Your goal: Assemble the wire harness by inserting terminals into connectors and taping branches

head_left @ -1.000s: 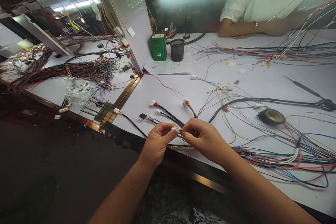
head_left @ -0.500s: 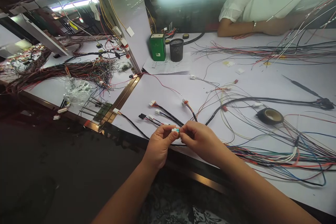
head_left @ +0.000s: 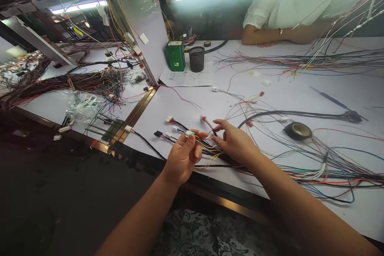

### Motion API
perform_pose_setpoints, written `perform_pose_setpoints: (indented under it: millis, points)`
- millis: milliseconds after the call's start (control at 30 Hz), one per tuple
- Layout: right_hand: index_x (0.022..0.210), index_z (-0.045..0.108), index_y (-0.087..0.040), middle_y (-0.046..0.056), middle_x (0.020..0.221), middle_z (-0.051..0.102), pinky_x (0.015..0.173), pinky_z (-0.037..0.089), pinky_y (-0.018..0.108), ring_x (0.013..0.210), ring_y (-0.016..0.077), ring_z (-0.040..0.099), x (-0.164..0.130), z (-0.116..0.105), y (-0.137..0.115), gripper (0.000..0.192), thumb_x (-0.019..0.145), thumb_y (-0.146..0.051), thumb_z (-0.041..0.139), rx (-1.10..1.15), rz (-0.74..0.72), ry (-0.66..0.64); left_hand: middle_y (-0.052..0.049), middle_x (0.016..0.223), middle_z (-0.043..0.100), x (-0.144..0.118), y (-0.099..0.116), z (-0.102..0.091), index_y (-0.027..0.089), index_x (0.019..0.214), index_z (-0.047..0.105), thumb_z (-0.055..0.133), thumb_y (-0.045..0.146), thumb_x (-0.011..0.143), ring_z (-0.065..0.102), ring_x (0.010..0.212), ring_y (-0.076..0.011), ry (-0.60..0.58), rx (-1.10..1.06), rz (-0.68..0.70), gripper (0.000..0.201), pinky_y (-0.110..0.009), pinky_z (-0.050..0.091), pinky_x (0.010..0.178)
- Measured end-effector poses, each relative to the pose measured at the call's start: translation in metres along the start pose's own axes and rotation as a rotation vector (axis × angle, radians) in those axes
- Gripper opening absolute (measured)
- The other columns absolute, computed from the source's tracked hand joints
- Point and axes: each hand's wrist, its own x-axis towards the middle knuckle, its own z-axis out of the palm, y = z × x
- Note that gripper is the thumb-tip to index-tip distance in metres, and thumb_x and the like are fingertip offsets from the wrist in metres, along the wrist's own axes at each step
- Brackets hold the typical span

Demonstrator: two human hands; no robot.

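My left hand (head_left: 181, 158) is closed around a small white connector plug (head_left: 189, 133), thumb and forefinger pinching it. Thin yellow and white wires (head_left: 211, 159) trail from near the plug, below my fingers and towards the right. Just right of it, my right hand (head_left: 237, 141) is open, with thumb and forefinger apart beside these wires. Beyond my hands, on the bench, lie black-sleeved cable ends with a white plug (head_left: 169, 119), a black plug (head_left: 158, 133) and a white-and-orange plug (head_left: 203, 118).
A roll of black tape (head_left: 297, 131) lies to the right, near a pointed tool (head_left: 331, 99). Loose wires (head_left: 318, 176) spread along the right side. At the back stand a green box (head_left: 175, 57) and a black mesh cup (head_left: 197, 60). Opposite rests a person's forearm (head_left: 264, 36).
My right hand has drawn away from the plug to the right, and its fingers have parted. My left hand still pinches the plug, now turned, with wires showing.
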Motion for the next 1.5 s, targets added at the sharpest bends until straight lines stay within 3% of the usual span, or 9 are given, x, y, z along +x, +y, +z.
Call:
perform_pose_setpoints:
  millis: [133, 267, 467, 667, 867, 967, 1067, 1233, 1500]
  points:
    - [0.126, 0.044, -0.025, 0.001, 0.095, 0.067, 0.057, 0.041, 0.027, 0.066, 0.0142, 0.057, 0.0, -0.001, 0.006, 0.049, 0.078, -0.027, 0.053, 0.138, 0.029, 0.005, -0.002, 0.084, 0.058, 0.005, 0.0, 0.002, 0.017, 0.096, 0.061, 0.057, 0.03, 0.089, 0.049, 0.061, -0.0071, 0.038, -0.101, 0.02, 0.016, -0.021, 0.041, 0.058]
    - [0.116, 0.052, -0.023, 0.001, 0.08, 0.064, 0.057, 0.038, 0.028, 0.063, 0.0163, 0.057, -0.005, -0.009, 0.007, 0.043, 0.08, -0.046, 0.055, -0.027, 0.121, 0.108, 0.003, 0.068, 0.045, 0.008, 0.0, 0.001, 0.017, 0.094, 0.06, 0.058, 0.03, 0.088, 0.04, 0.055, -0.0055, 0.039, -0.149, -0.001, 0.014, -0.02, 0.039, 0.056]
    - [0.11, 0.06, -0.028, 0.002, 0.067, 0.067, 0.05, 0.029, 0.027, 0.064, 0.0219, 0.061, -0.012, -0.007, 0.005, 0.042, 0.084, -0.058, 0.046, -0.259, 0.112, -0.15, 0.004, 0.065, 0.041, 0.002, -0.002, 0.013, 0.019, 0.093, 0.06, 0.062, 0.037, 0.085, 0.036, 0.054, -0.0057, -0.015, -0.012, 0.019, 0.02, -0.021, 0.039, 0.059]
    - [0.114, 0.059, -0.022, 0.004, 0.069, 0.067, 0.049, 0.032, 0.027, 0.061, 0.02, 0.061, -0.007, -0.004, 0.013, 0.04, 0.086, -0.047, 0.047, -0.294, 0.164, -0.068, 0.005, 0.061, 0.045, -0.009, -0.005, 0.014, 0.021, 0.098, 0.059, 0.063, 0.037, 0.084, 0.038, 0.054, -0.0075, -0.069, 0.147, 0.117, 0.022, -0.025, 0.038, 0.06]
    - [0.121, 0.057, -0.026, 0.004, 0.105, 0.065, 0.063, 0.044, 0.026, 0.071, 0.0127, 0.057, -0.017, -0.024, -0.023, 0.035, 0.086, -0.03, 0.051, 0.142, -0.263, -0.095, -0.004, 0.103, 0.06, 0.001, 0.014, 0.005, 0.024, 0.095, 0.064, 0.07, 0.025, 0.077, 0.051, 0.073, -0.0112, -0.063, 0.502, 0.221, 0.018, -0.026, 0.041, 0.071]
    - [0.114, 0.061, -0.026, 0.0, 0.084, 0.064, 0.056, 0.04, 0.024, 0.062, 0.0109, 0.052, -0.016, -0.025, -0.045, 0.027, 0.09, -0.031, 0.049, 0.208, -0.369, -0.263, -0.004, 0.1, 0.055, 0.007, 0.025, 0.003, 0.025, 0.093, 0.069, 0.072, 0.024, 0.074, 0.051, 0.087, -0.0155, -0.057, 0.733, 0.35, 0.019, -0.027, 0.04, 0.082]
    - [0.095, 0.064, -0.022, 0.001, 0.082, 0.062, 0.064, 0.041, 0.025, 0.073, 0.0126, 0.053, -0.012, -0.018, -0.054, 0.018, 0.092, -0.031, 0.049, 0.18, -0.429, -0.213, -0.003, 0.092, 0.054, 0.008, 0.033, 0.003, 0.025, 0.094, 0.071, 0.071, 0.025, 0.075, 0.051, 0.091, -0.0178, -0.078, 0.843, 0.37, 0.018, -0.029, 0.038, 0.088]
    - [0.082, 0.059, -0.021, -0.002, 0.071, 0.06, 0.056, 0.036, 0.022, 0.062, 0.0102, 0.05, -0.012, -0.01, -0.047, 0.022, 0.094, -0.033, 0.045, 0.179, -0.368, -0.293, -0.006, 0.1, 0.06, 0.002, 0.032, 0.004, 0.023, 0.09, 0.074, 0.074, 0.025, 0.072, 0.052, 0.095, -0.0208, -0.083, 0.733, 0.279, 0.019, -0.031, 0.041, 0.087]
    - [0.096, 0.066, -0.024, 0.004, 0.087, 0.069, 0.067, 0.043, 0.028, 0.076, 0.0171, 0.06, -0.015, -0.012, -0.004, 0.025, 0.094, -0.03, 0.041, -0.007, -0.232, -0.395, -0.003, 0.088, 0.069, 0.005, 0.013, -0.009, 0.017, 0.095, 0.067, 0.075, 0.025, 0.072, 0.061, 0.067, -0.0095, 0.155, 0.357, 0.15, 0.026, -0.023, 0.049, 0.068]
